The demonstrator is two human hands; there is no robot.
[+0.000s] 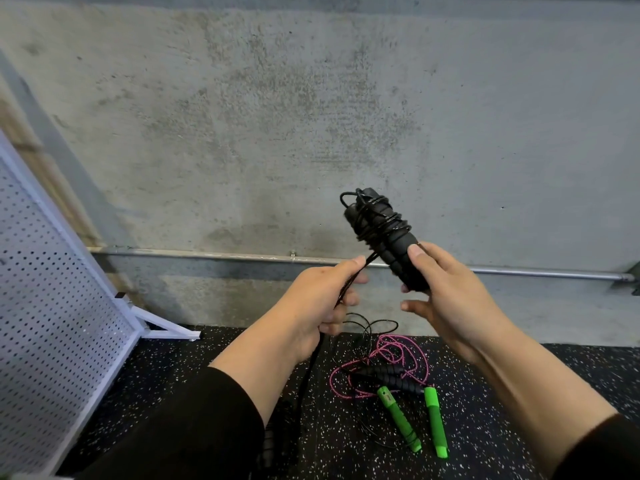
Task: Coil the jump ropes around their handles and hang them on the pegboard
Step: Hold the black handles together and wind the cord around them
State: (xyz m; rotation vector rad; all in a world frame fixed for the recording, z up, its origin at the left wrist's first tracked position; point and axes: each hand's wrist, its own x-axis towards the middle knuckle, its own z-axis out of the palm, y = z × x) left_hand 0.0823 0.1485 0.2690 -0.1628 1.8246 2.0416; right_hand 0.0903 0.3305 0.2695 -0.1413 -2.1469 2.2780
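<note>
Diagonally, right hand [450, 299] grips black handles [388, 237] pointing up-left; left hand [311, 303] pinches rope [349, 282].

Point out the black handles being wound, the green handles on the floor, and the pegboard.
black handles [388, 233], head view: foam grip partly wrapped in cord, above the right thumb.
green handles [398, 419], head view: mid-shaft of the left one on the floor.
pegboard [45, 289], head view: its perforated white panel.
</note>
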